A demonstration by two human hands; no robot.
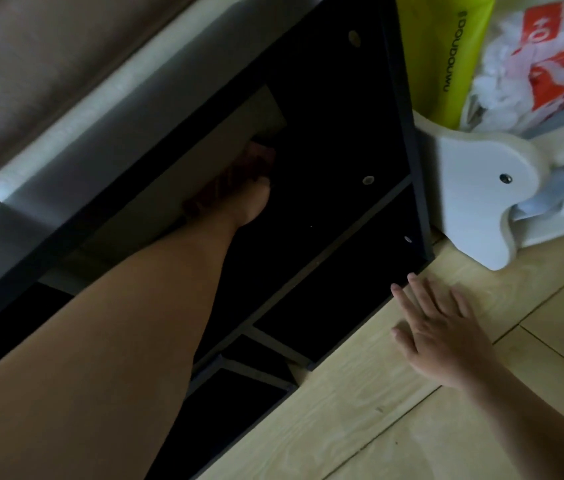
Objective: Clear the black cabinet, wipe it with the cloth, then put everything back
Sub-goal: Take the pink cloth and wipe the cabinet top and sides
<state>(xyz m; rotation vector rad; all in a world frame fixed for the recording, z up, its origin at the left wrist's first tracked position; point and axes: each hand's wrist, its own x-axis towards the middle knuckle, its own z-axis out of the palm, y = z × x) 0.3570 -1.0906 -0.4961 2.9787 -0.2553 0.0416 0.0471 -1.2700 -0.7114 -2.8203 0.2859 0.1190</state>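
Observation:
The black cabinet (401,109) fills the middle of the view, and its open compartments are dark with nothing visible in them. My left hand (252,199) reaches deep into the upper compartment. It grips a dark reddish cloth (218,188) against the inner surface just below the top panel; the fingers are mostly hidden in shadow. My right hand (443,327) lies flat with spread fingers on the pale wooden floor (360,427). Its fingertips are at the cabinet's front bottom edge.
A yellow-green bag (443,46) and a white plastic bag with red print (543,64) stand right of the cabinet. A white duck-shaped wooden piece (481,195) sits against the cabinet's side. Padded beige upholstery (31,64) lies beyond the cabinet's top.

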